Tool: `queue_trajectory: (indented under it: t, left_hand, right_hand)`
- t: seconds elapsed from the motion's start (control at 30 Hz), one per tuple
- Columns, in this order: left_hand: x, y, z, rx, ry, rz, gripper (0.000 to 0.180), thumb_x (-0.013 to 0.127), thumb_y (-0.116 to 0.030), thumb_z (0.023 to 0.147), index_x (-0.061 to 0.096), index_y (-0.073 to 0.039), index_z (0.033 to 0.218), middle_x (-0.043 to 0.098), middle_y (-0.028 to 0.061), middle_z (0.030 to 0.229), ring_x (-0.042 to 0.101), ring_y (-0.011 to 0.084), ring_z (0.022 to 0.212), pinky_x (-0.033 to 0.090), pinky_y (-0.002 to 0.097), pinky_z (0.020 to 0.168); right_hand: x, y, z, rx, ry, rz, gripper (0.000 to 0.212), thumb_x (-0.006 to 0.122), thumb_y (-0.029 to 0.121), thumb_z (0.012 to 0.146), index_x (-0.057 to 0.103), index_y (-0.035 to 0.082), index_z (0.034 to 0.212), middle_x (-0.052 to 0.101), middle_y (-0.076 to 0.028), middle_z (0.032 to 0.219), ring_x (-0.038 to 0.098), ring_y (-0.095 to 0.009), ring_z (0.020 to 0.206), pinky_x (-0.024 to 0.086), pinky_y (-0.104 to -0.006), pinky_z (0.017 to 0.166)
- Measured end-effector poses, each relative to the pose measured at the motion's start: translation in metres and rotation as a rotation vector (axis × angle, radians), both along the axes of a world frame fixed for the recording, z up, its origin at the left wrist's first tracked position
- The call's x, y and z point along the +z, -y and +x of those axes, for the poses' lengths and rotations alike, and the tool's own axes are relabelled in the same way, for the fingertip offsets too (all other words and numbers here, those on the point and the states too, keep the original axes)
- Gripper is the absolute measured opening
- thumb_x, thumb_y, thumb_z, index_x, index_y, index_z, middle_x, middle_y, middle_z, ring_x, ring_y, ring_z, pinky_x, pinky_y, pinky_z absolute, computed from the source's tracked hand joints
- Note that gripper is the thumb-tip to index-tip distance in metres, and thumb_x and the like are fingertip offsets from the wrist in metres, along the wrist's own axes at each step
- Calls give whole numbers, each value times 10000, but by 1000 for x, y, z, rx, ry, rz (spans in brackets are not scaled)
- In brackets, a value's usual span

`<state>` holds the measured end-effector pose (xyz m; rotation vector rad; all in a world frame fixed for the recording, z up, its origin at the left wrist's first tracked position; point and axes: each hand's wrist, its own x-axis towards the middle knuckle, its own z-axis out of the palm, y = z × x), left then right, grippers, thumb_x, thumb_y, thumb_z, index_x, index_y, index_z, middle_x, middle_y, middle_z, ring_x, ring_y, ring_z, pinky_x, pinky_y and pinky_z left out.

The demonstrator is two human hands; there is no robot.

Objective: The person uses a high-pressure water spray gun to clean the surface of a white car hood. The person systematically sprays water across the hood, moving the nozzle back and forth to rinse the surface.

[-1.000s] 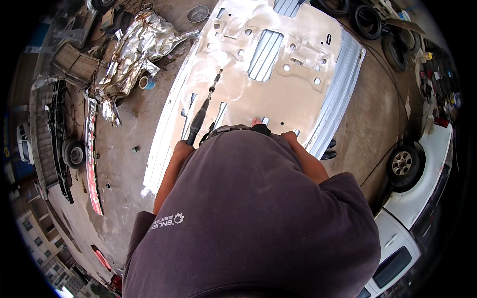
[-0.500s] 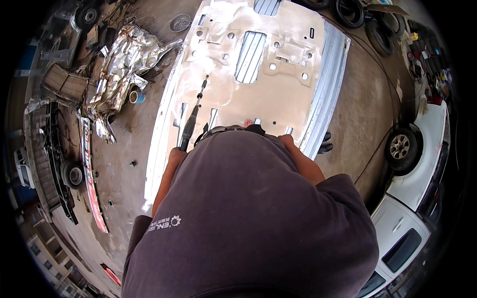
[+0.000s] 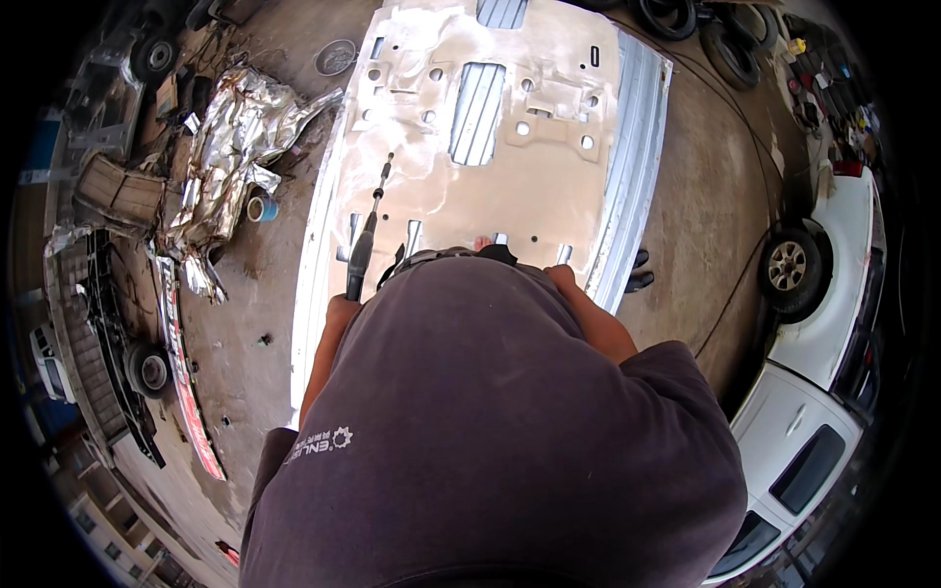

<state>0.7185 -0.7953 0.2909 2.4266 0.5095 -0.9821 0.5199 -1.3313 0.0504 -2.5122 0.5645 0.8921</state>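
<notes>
1. Your left hand is closed around the grip of a long black spray wand, just at the left edge of your dark shirt.
2. The wand reaches away from you, its tip over the pale metal car panel lying flat on the concrete floor.
3. Your right hand is mostly hidden behind your shirt; you cannot tell its grip.
4. Crumpled foil sheeting lies far left; a white car stands right.
</notes>
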Motion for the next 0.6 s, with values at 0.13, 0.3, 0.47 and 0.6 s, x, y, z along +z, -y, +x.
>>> queue_trajectory:
  t: [0.13,0.3,0.47,0.6]
  left_hand:
    - [1,3,0,32,31,-30,317,742,-184,748,722,62,947,727,254,890,727,382,874,541,454,750]
    - [27,25,4,53,1,-16,328,746,-176,746,718,70,961,728,250,894,729,376,879,542,451,752]
    - [-7,-5,-6,-58,50,-21,383,754,-218,751,715,81,988,729,252,927,729,367,939,546,440,786]
    - [5,-2,-17,-41,-17,46,417,751,-255,753,715,82,996,722,278,944,724,374,971,547,437,805]
  right_hand:
    - [25,-8,2,61,-5,-35,329,529,354,883,768,133,928,742,-136,900,711,-332,868,554,-435,761]
    - [32,-7,-3,-148,-69,1,343,527,372,891,774,135,919,740,-147,908,710,-338,864,553,-434,761]
    - [39,-9,4,232,-1,-70,325,520,328,890,767,135,972,747,-139,908,722,-331,859,564,-449,737]
    - [53,-18,25,434,11,-93,314,514,300,890,758,114,960,748,-138,905,727,-325,868,567,-452,720]
